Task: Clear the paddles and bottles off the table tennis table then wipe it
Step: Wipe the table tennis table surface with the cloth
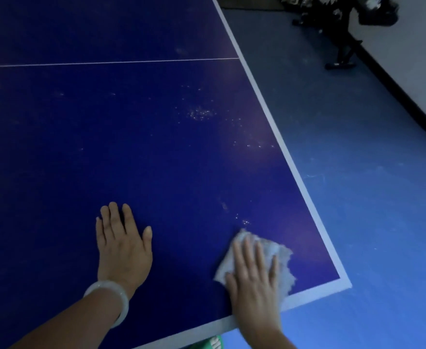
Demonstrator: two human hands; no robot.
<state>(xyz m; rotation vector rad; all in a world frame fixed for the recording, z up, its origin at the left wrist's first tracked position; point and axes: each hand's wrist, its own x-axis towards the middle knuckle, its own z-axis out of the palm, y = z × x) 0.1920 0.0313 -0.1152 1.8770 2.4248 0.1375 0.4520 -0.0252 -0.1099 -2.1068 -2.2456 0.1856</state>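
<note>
Right hand presses flat-fingered on the rag near table corner, left hand flat & empty as brace; should sweep w/ even pressure toward white specks.

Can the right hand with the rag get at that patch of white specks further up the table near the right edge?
Probably yes. The right hand presses the rag flat near the corner, and bare table lies between it and the specks; it looks like a long stretch.
</note>
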